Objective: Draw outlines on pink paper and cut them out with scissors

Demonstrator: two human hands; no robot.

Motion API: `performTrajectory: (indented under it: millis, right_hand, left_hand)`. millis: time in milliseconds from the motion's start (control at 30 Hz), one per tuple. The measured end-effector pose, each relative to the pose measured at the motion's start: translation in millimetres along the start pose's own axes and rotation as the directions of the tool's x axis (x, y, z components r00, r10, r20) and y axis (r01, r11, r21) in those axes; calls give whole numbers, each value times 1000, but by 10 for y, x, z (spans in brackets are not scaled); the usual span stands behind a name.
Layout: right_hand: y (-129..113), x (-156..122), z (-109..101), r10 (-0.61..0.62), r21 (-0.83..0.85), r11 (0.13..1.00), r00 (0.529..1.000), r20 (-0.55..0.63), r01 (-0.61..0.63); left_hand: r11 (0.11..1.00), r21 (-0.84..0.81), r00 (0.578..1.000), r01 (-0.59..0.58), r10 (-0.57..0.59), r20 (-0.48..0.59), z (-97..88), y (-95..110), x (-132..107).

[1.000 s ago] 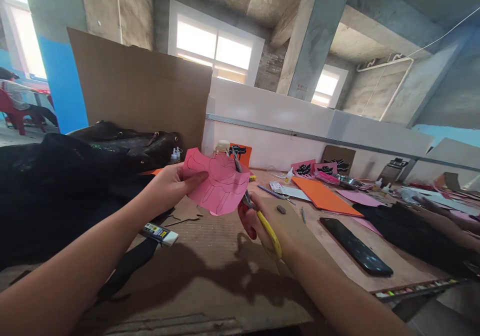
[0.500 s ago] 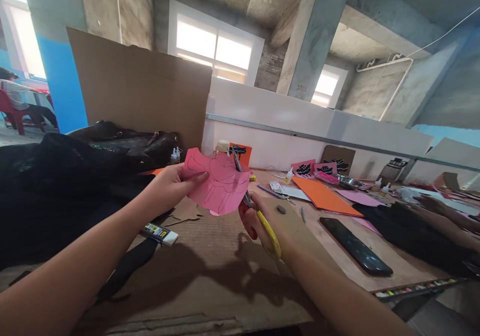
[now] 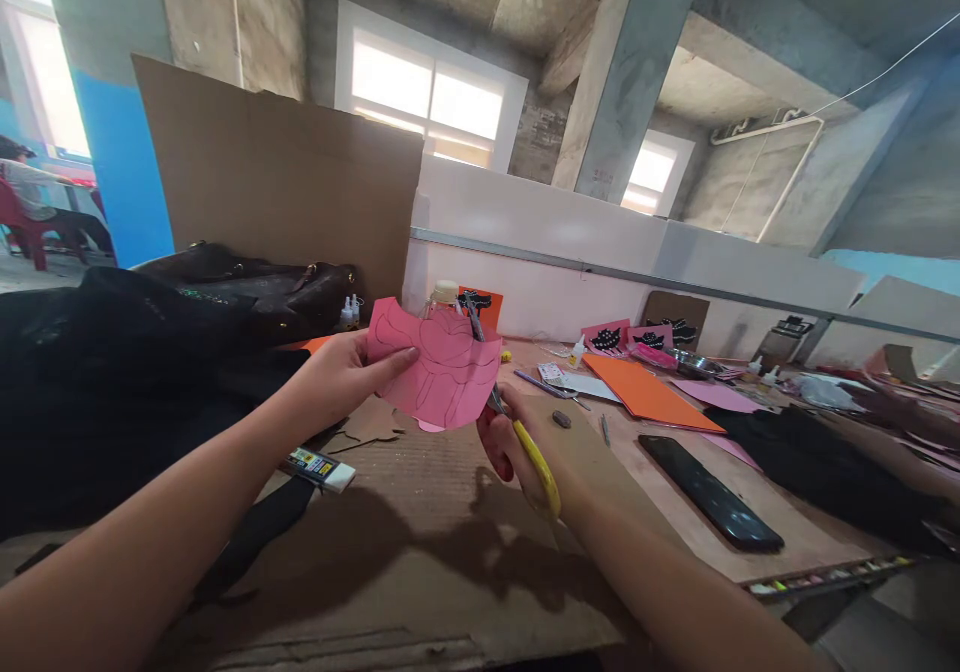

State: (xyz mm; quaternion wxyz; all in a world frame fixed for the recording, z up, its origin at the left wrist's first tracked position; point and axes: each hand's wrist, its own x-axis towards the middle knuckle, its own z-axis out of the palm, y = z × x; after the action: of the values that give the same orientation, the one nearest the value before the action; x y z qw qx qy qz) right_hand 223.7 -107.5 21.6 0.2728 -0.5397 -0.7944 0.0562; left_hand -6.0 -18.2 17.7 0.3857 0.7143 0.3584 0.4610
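My left hand (image 3: 358,367) pinches the left side of a piece of pink paper (image 3: 442,372), thumb on top. Drawn outlines of petal-like shapes and stems cover the paper, and its edges are partly cut round. In my right hand (image 3: 514,447) is a pair of scissors (image 3: 536,467) with yellow and red handles. Their blades straddle the upper right edge of the paper, with one tip showing above it. Both hands are raised over a cardboard sheet (image 3: 420,542). On that sheet, below my left wrist, lies an eraser (image 3: 330,472) in a printed sleeve.
A black phone (image 3: 709,492) lies at the right, near orange sheets (image 3: 645,392). Black bags and cloth (image 3: 247,292) fill the left. Glue bottles, including a small white one (image 3: 577,353), and decorated cards (image 3: 607,336) stand at the back. A co-worker's arm (image 3: 840,472) reaches in at right.
The paper and both hands have barely shifted, and the scissor blades are at a slightly different angle. The co-worker's hand at the far right has moved.
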Motion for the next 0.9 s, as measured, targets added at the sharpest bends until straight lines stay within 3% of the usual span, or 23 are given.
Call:
performTrajectory:
  millis: [267, 467, 767, 900]
  right_hand:
    - [12, 25, 28, 15, -13, 1000, 999, 36, -14]
    - [63, -4, 27, 29, -168, 985, 1000, 6, -28]
    - [-12, -1, -3, -27, -85, 996, 1000, 13, 28]
    - [76, 1, 57, -48, -9, 999, 999, 11, 48]
  left_hand:
    - [997, 72, 1000, -5, 5, 6, 13, 19, -13]
    - [997, 74, 1000, -18, 16, 21, 10, -1, -13]
    - [989, 138, 998, -50, 43, 51, 14, -22, -17]
    - [987, 147, 997, -64, 55, 60, 11, -27, -5]
